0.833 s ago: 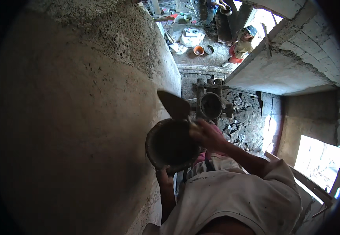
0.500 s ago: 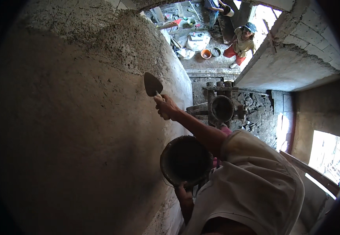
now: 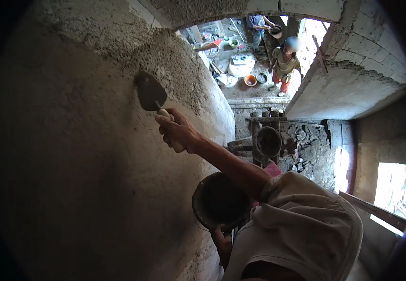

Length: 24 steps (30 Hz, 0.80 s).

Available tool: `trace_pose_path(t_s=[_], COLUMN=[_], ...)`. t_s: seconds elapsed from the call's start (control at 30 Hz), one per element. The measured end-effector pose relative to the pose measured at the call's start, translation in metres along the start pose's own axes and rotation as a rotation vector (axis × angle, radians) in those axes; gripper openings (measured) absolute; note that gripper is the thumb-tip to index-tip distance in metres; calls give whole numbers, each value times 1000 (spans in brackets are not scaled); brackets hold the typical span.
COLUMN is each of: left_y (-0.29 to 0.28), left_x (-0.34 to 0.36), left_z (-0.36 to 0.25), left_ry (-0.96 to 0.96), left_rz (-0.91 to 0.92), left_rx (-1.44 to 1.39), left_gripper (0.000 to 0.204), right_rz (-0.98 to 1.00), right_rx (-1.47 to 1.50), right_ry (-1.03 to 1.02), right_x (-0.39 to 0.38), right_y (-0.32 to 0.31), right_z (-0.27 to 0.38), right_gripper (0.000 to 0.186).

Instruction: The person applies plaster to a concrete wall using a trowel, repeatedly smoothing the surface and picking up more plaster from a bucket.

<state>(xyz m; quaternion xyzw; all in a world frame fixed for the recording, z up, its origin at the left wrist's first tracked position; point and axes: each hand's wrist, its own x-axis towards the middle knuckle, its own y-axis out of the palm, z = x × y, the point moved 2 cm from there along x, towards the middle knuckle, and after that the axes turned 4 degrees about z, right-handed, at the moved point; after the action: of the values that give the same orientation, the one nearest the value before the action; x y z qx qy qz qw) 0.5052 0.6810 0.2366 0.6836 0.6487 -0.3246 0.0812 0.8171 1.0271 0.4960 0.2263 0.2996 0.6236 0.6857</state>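
Observation:
My right hand (image 3: 178,131) grips the pale handle of a pointed masonry trowel (image 3: 150,92), the arm stretched out to the left. The grey blade lies over the wall (image 3: 95,154), at the lower border of a rough band of plaster (image 3: 170,65); whether it touches cannot be told. Below my right forearm, close to the wall, is a dark round bucket (image 3: 197,206). My left hand (image 3: 220,240) is closed on its near rim, thumb at the edge. The inside is too dark for its contents to show.
Far below, another bucket (image 3: 268,142) stands on a wooden platform (image 3: 261,119) beside rubble (image 3: 308,150). Beyond the opening, one person (image 3: 285,65) stands near an orange basin (image 3: 250,80); a second (image 3: 257,25) holds a bucket. A plank (image 3: 373,210) runs along the right.
My right hand has moved left with the trowel, farther over the wall. My left hand keeps hold of the bucket. The view has shifted slightly, and the far person holds the bucket differently.

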Motion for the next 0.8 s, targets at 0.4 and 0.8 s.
trace_pose_path(t_s=[0.4,0.8], left_y=[-27,25], left_x=[45,-16], left_z=[-37,-156], left_ry=[-890,409], left_rz=[285,96], left_rx=[-586,246], left_gripper=[23,27], right_rz=[-718,99], right_rx=[-261,-612], right_ry=[-858,-806], right_x=[-97,72], right_y=[-90,26], right_z=[179,108], right_gripper=[51,54])
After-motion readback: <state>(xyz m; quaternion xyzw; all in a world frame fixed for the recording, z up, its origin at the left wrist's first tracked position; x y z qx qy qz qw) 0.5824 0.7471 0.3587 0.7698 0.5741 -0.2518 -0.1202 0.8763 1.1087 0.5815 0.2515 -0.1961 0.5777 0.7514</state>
